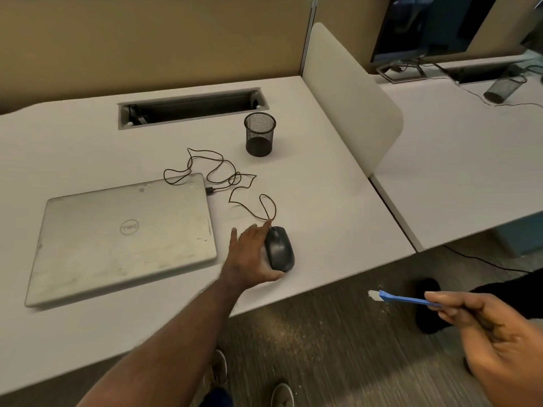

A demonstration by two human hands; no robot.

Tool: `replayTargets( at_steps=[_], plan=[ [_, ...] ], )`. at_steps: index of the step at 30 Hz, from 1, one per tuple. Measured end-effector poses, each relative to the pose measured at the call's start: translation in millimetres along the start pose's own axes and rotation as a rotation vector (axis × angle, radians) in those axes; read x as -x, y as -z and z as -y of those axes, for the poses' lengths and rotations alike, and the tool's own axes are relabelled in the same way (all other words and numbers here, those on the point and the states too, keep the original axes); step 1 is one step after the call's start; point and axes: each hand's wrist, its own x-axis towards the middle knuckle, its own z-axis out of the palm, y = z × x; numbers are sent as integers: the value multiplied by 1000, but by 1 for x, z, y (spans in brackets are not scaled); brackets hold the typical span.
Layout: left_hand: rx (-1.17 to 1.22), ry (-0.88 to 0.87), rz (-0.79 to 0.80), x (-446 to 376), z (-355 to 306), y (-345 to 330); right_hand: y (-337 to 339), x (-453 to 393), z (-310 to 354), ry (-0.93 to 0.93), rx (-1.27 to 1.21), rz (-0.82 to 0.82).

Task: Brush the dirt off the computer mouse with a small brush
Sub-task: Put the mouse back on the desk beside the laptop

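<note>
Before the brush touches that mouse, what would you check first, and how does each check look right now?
1. Brush held: ok, the right hand pinches its blue handle.
2. Bristles aimed at the mouse: ok, the white tip points that way, but it is off the desk edge, over the floor.
3. Mouse steadied: ok, the left hand rests against its side.
4. Top of mouse uncovered: ok.
5. Cable out of the way: ok, it trails behind the mouse.
6. Dirt visible on mouse: cannot tell.
</note>
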Motion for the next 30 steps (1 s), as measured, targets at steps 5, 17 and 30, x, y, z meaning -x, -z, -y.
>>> replayTargets(
  at_steps=[5,17,30],
  plan=[
    [4,9,36,0,7,-2,-1,3,-2,6,20,-15],
    [-11,24,54,-3,22,-8,-13,2,16,8,16,23],
    [-52,19,-352,29,46,22,-25,-40,36,-68,-66,14]
  ],
)
